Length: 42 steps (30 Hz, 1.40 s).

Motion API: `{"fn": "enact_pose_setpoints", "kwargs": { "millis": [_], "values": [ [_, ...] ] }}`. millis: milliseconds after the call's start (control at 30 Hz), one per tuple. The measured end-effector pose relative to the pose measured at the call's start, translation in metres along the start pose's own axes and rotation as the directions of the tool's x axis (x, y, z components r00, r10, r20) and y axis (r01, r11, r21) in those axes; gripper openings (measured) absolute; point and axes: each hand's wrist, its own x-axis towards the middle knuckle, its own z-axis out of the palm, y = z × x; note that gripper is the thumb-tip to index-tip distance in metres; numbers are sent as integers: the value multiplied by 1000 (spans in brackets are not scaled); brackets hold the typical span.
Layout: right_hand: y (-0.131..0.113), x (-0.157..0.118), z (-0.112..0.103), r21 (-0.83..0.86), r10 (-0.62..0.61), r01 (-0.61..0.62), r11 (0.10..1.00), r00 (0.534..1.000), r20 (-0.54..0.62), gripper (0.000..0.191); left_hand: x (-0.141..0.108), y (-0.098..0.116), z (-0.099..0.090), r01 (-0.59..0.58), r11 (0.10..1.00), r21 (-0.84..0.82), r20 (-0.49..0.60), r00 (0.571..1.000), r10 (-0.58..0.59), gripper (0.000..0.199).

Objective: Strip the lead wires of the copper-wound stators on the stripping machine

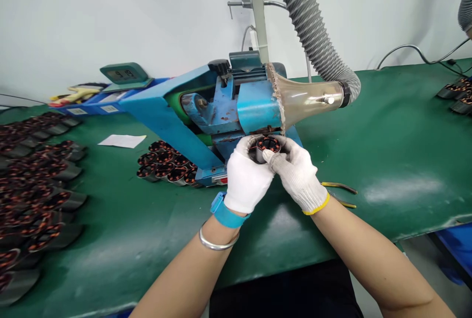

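Between my two gloved hands is a motor stator (268, 147), a grey ring with black slots and copper windings inside. My left hand (248, 175), in a white glove with a blue strap at the wrist, closes round its left side. From the right, my right hand (297, 168) grips it, thumb across the near rim; this glove has a yellow cuff. The stator is just in front of a blue belt grinding machine (260, 106), below its guard. Whether it touches the machine I cannot tell. Fingers behind the stator are partly hidden.
Many stators (47, 195) stand in rows at left; a smaller group (165, 163) sits by the machine. Pliers (341, 187) lie right of my hands. A clear funnel (308, 99) leads to a grey hose (313, 23). Behind are a blue bin (92, 106) and a digital display (125, 73).
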Motion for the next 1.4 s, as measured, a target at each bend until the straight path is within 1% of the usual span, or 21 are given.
{"fn": "enact_pose_setpoints", "kwargs": {
  "millis": [167,300,433,500,600,633,700,733,767,800,833,867,933,967,1000,1033,1100,1167,1200,1267,1400],
  "values": [
    [-1,-2,-2,-20,20,-20,1000,999,-31,39,1,0,3,-14,1000,-14,6,1000,14,37],
    [-6,-11,-4,-60,16,-19,998,999,-36,43,-6,-1,1,-80,997,-16,16,997,80,42],
    [-8,-20,-10,-188,-105,115,975,992,66,50,-18,-11,-6,-190,981,-40,-4,982,190,49],
    [-9,-22,-13,-276,-189,222,935,972,141,48,-21,-16,-10,-242,969,-39,-7,970,242,48],
    [-12,-24,-17,-472,-303,351,809,937,176,25,-21,-19,-12,-282,959,-19,14,959,282,44],
    [-13,-24,-18,-550,-330,369,749,928,173,18,-21,-19,-11,-282,959,-18,15,959,282,43],
    [-15,-22,-21,-656,-319,343,672,934,161,24,-21,-19,-9,-253,967,-27,23,967,254,40],
    [-15,-20,-22,-658,-277,295,692,951,135,30,-21,-18,-8,-226,974,-38,33,973,227,40],
    [-15,-17,-24,-613,-215,226,757,972,94,35,-22,-18,-7,-188,981,-51,44,981,190,41],
    [-15,-13,-27,-511,-146,146,847,989,40,38,-22,-18,-6,-146,987,-68,55,987,150,43],
    [-15,-8,-29,-353,-88,72,933,996,-27,40,-22,-18,-6,-107,991,-85,61,992,112,45],
    [-14,-2,-32,-170,-43,26,985,994,-97,42,-21,-18,-6,-81,992,-100,59,994,87,47],
    [-13,8,-38,99,6,16,995,977,-214,44,-21,-19,-7,-84,990,-113,41,995,89,50],
    [-13,10,-40,136,19,14,991,971,-239,44,-21,-19,-8,-113,988,-110,32,993,117,49],
    [-14,11,-40,107,33,-9,994,973,-226,42,-21,-20,-9,-149,984,-102,28,988,152,49],
    [-14,10,-40,27,55,-51,998,983,-174,37,-21,-20,-9,-183,978,-95,25,982,186,48],
    [-14,2,-34,-132,104,-105,986,995,-8,29,-21,-23,-9,-226,968,-108,45,972,231,49],
    [-14,-8,-26,-150,101,-79,985,985,143,37,-22,-26,-9,-250,958,-143,74,962,262,51],
    [-13,-12,-22,-128,76,-54,990,981,178,41,-21,-27,-9,-266,952,-151,82,957,280,51],
    [-13,-18,-17,-112,21,-1,994,985,170,40,-20,-30,-10,-327,937,-127,89,937,339,52],
    [-15,-21,-14,-173,-16,32,984,996,93,21,-14,-31,-16,-463,885,-45,133,875,465,55]
  ]
}}
